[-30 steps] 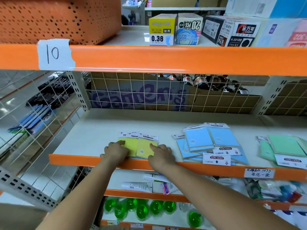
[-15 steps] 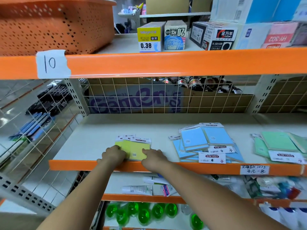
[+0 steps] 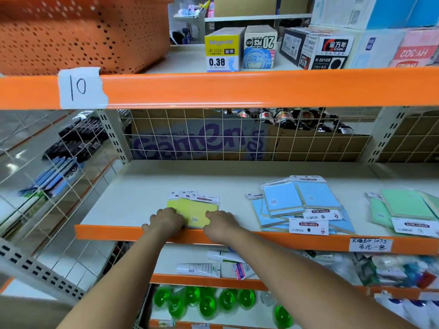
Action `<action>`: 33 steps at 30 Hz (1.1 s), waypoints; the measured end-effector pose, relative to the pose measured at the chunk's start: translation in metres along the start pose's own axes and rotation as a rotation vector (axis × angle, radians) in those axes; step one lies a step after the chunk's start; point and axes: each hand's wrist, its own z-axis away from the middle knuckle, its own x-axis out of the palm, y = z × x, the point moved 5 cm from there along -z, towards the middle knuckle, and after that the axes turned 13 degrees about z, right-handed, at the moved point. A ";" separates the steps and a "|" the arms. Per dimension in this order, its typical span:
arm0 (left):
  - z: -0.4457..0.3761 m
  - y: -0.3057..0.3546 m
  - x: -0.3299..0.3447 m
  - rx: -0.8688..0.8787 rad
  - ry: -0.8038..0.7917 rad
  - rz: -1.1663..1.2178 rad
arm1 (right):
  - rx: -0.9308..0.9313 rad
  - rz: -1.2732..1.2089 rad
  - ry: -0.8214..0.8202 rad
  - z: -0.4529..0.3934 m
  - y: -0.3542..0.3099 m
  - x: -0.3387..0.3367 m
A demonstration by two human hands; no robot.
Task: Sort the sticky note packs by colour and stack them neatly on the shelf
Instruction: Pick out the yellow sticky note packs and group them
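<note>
Three yellow sticky note packs (image 3: 199,213) lie overlapping on the white shelf (image 3: 133,203), close to its orange front edge. My left hand (image 3: 165,222) covers their near left corner with bent fingers. My right hand (image 3: 221,225) holds the near right corner, so the packs sit between both hands. A loose pile of blue sticky note packs (image 3: 297,203) lies to the right. Green sticky note packs (image 3: 403,207) lie at the far right, partly cut off by the frame.
A wire grid (image 3: 237,134) backs the shelf, with a cardboard box behind it. Above are an orange basket (image 3: 78,32) and pen refill boxes (image 3: 223,51). A handwritten price label (image 3: 369,244) hangs on the front edge. Tubes and green bottles (image 3: 202,302) fill lower shelves.
Both hands have drawn closer together and the yellow packs now overlap more tightly. The view has tilted up a little.
</note>
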 end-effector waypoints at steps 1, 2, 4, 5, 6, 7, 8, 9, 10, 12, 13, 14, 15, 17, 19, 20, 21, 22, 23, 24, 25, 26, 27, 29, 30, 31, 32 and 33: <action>0.001 0.000 -0.001 -0.001 -0.003 0.004 | 0.000 -0.004 -0.002 -0.001 0.000 0.000; 0.001 0.000 -0.001 -0.003 -0.008 0.001 | -0.002 -0.008 -0.007 -0.001 0.000 0.000; -0.001 0.000 0.000 -0.009 -0.019 0.000 | -0.010 -0.023 -0.017 -0.001 0.001 -0.001; 0.001 0.001 -0.001 -0.018 -0.027 0.000 | -0.015 -0.041 -0.021 0.000 0.002 -0.003; 0.001 0.002 -0.002 -0.027 -0.034 0.006 | -0.023 -0.070 -0.027 0.000 0.003 -0.004; 0.000 0.002 -0.003 -0.028 -0.037 0.022 | -0.029 -0.109 -0.032 0.001 0.005 -0.006; 0.000 0.002 -0.004 -0.026 -0.026 0.038 | -0.031 -0.150 -0.032 0.002 0.007 -0.009; 0.000 0.004 -0.005 -0.024 -0.005 0.051 | -0.029 -0.192 -0.022 0.004 0.010 -0.012; 0.003 0.007 -0.008 -0.015 0.026 0.050 | -0.020 -0.237 -0.001 0.005 0.013 -0.015; 0.008 0.019 -0.015 0.044 0.103 0.022 | 0.009 -0.315 0.066 0.009 0.021 -0.023; 0.011 0.028 -0.018 0.082 0.133 0.016 | 0.022 -0.337 0.102 0.010 0.025 -0.028; 0.015 0.038 -0.019 0.119 0.157 0.030 | 0.032 -0.356 0.139 0.012 0.029 -0.033; 0.018 0.049 -0.020 0.161 0.166 0.049 | 0.038 -0.384 0.172 0.016 0.033 -0.039; 0.026 0.073 -0.016 0.233 0.153 0.100 | 0.041 -0.451 0.235 0.024 0.044 -0.051; 0.038 0.099 -0.007 0.304 0.146 0.146 | 0.047 -0.485 0.290 0.035 0.057 -0.065; 0.046 0.113 -0.002 0.337 0.137 0.165 | 0.047 -0.494 0.316 0.041 0.065 -0.071; 0.055 0.126 0.005 0.367 0.125 0.183 | 0.049 -0.502 0.345 0.047 0.075 -0.078; 0.063 0.139 0.012 0.390 0.107 0.204 | 0.050 -0.510 0.378 0.052 0.085 -0.084; 0.070 0.153 0.020 0.413 0.085 0.222 | 0.056 -0.518 0.405 0.059 0.096 -0.090; 0.078 0.166 0.028 0.438 0.068 0.239 | 0.062 -0.524 0.432 0.065 0.108 -0.096; 0.088 0.178 0.035 0.462 0.053 0.263 | 0.074 -0.530 0.454 0.072 0.122 -0.100; 0.097 0.191 0.042 0.483 0.039 0.289 | 0.084 -0.537 0.475 0.079 0.136 -0.104; 0.104 0.201 0.048 0.497 0.028 0.306 | 0.099 -0.546 0.489 0.085 0.149 -0.107; 0.124 0.225 0.066 0.530 0.009 0.308 | 0.122 -0.569 0.513 0.100 0.181 -0.112; 0.133 0.236 0.075 0.545 0.002 0.308 | 0.131 -0.575 0.524 0.107 0.198 -0.114; 0.143 0.247 0.085 0.556 -0.009 0.313 | 0.147 -0.575 0.529 0.115 0.214 -0.115; 0.153 0.258 0.097 0.571 -0.022 0.321 | 0.163 -0.574 0.537 0.122 0.232 -0.116; 0.163 0.269 0.109 0.580 -0.037 0.325 | 0.183 -0.568 0.547 0.130 0.250 -0.117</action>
